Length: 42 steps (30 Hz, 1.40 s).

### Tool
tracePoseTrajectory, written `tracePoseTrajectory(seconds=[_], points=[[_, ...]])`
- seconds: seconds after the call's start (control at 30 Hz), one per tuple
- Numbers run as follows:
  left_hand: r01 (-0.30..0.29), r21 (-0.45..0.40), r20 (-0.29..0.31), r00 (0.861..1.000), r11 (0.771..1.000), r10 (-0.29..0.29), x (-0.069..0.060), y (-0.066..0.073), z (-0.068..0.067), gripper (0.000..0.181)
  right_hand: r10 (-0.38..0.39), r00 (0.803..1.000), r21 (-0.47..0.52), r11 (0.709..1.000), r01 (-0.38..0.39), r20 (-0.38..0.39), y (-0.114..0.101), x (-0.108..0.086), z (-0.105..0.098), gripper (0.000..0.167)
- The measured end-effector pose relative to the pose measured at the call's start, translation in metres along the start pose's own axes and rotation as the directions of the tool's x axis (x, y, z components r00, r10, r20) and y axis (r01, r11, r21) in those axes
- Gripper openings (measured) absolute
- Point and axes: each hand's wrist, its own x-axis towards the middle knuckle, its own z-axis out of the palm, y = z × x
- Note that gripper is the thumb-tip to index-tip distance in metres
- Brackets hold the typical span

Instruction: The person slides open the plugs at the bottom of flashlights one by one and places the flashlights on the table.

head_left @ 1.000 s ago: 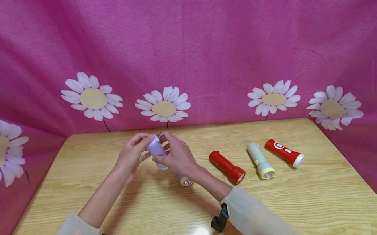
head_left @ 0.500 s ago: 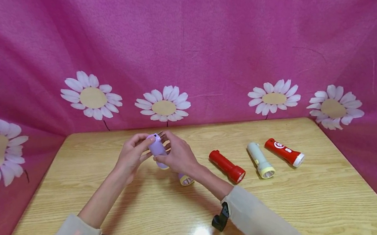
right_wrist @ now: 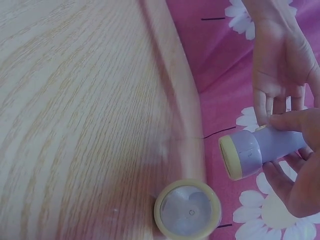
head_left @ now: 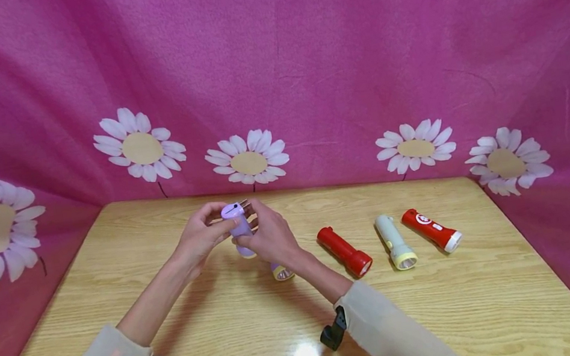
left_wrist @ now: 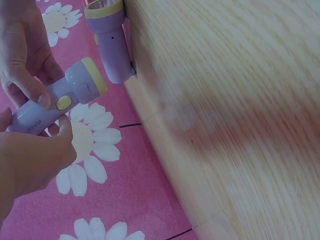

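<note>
Both hands hold a purple flashlight (head_left: 242,229) with a yellow rim above the table. My left hand (head_left: 200,235) grips it near its tail end, thumb on the body, in the head view. Around the middle of the body curl the fingers of my right hand (head_left: 272,235). A black mark shows on the flat tail face, and thin metal prongs stick out beside it. The left wrist view shows a yellow button (left_wrist: 64,103) on the flashlight (left_wrist: 36,114). A second purple flashlight (left_wrist: 114,52) lies on the table, partly hidden by my right arm in the head view.
Right of my hands on the wooden table (head_left: 263,333) lie a red flashlight (head_left: 344,251), a grey-green one (head_left: 393,242) and a red-and-white one (head_left: 431,230). A pink cloth (head_left: 325,75) with white flowers hangs around the table's back and sides.
The held flashlight has turned so that its tail face with the black mark now faces up into view. My left thumb has slid from the tail end down onto the body.
</note>
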Motion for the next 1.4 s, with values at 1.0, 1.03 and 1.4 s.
tracePoseTrajectory(seconds=[1.0, 1.03, 1.4], points=[[0.062, 0.027, 0.011, 0.998, 0.998, -0.062, 0.0038, 0.0031, -0.0060, 0.048, 0.097, 0.989, 0.141, 0.984, -0.113, 0.115, 0.0016, -0.0005, -0.0057, 0.049], [0.064, 0.029, 0.011, 0.998, 0.998, -0.065, 0.0040, 0.0030, -0.0061, 0.047, 0.100, 0.988, 0.151, 0.981, -0.118, 0.118, 0.0019, -0.0006, -0.0057, 0.049], [0.069, 0.038, 0.026, 0.997, 0.997, -0.070, 0.0069, 0.0000, -0.0085, 0.046, 0.160, 0.979, 0.169, 0.969, -0.180, 0.127, 0.0031, 0.0005, -0.0037, 0.045]])
